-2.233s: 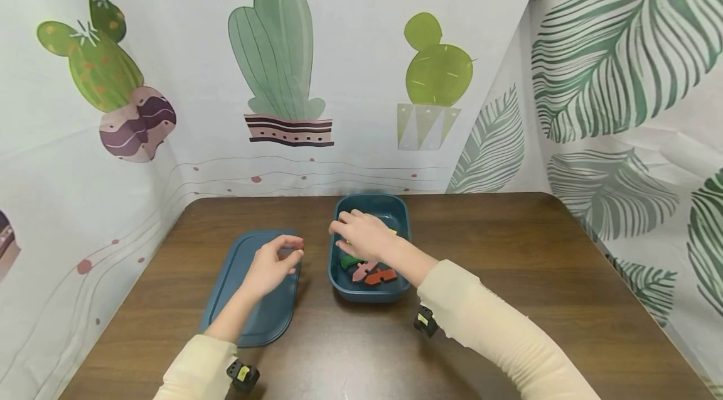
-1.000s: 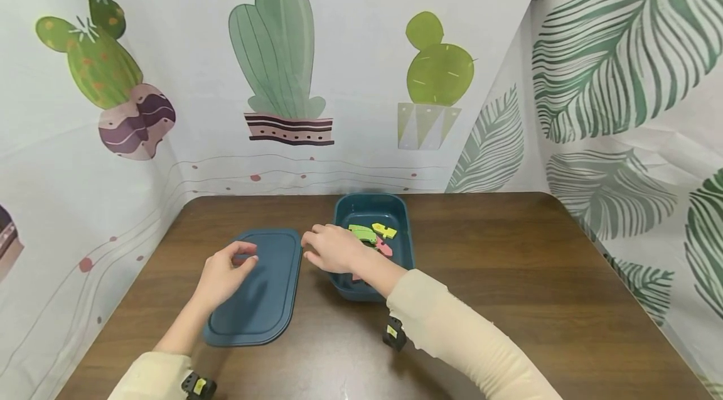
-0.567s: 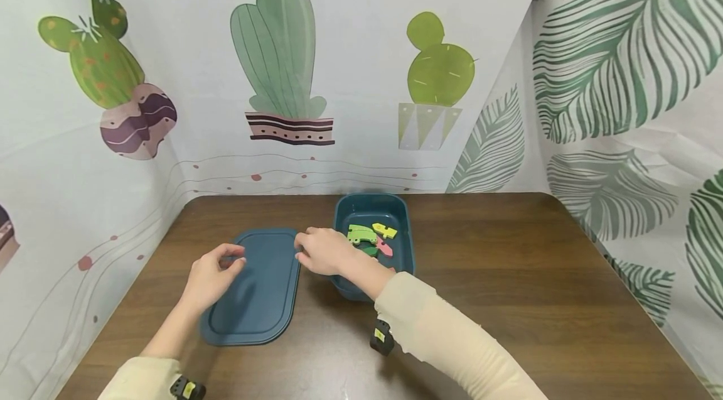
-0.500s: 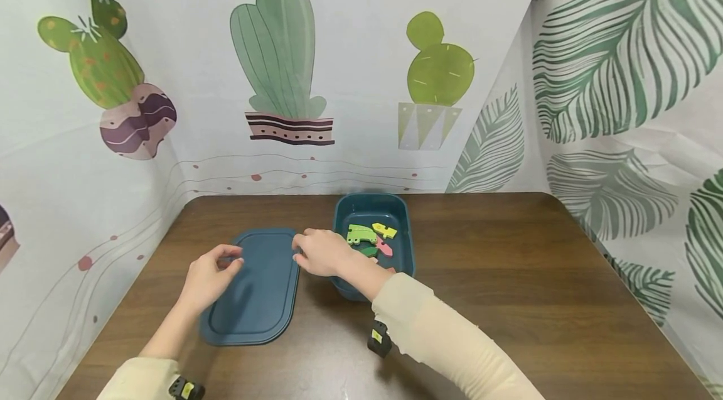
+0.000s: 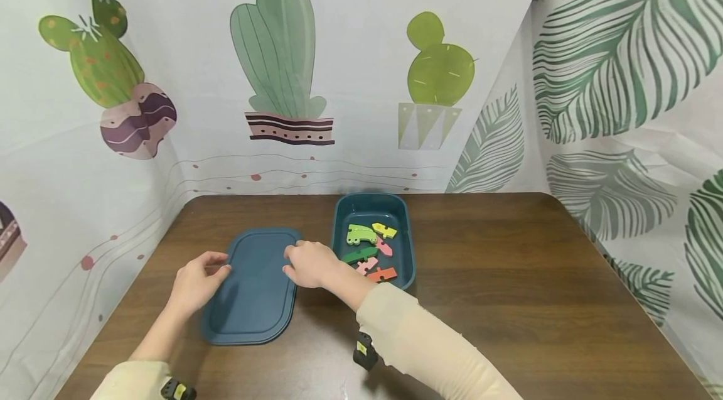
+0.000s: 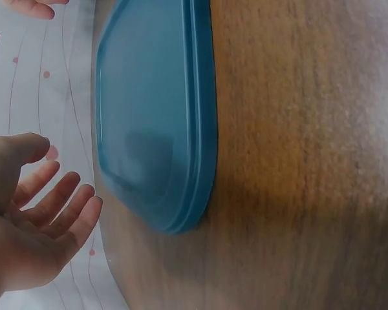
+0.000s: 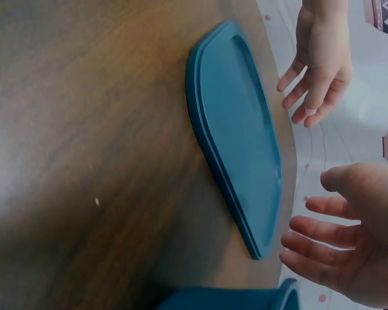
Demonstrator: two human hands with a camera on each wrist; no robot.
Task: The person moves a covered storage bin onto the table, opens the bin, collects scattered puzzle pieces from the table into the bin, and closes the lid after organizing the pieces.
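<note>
A flat blue lid lies on the table, left of a blue box. Inside the box are several puzzle-like pieces: a light green crocodile-head piece, a dark green piece, a yellow one, an orange-red one and pink ones. My left hand hovers at the lid's left edge, fingers loosely bent, holding nothing. Between lid and box, my right hand hangs above the lid's right edge. In the right wrist view the right hand's fingers are spread and hold nothing.
The brown wooden table extends right of the box. A white cloth printed with cacti and leaves hangs behind the table and at both sides. Small black cameras sit on both wrists.
Both hands have drawn left and toward the near side. My right hand has left the space over the box, uncovering the pieces inside. Lid and box stay in place.
</note>
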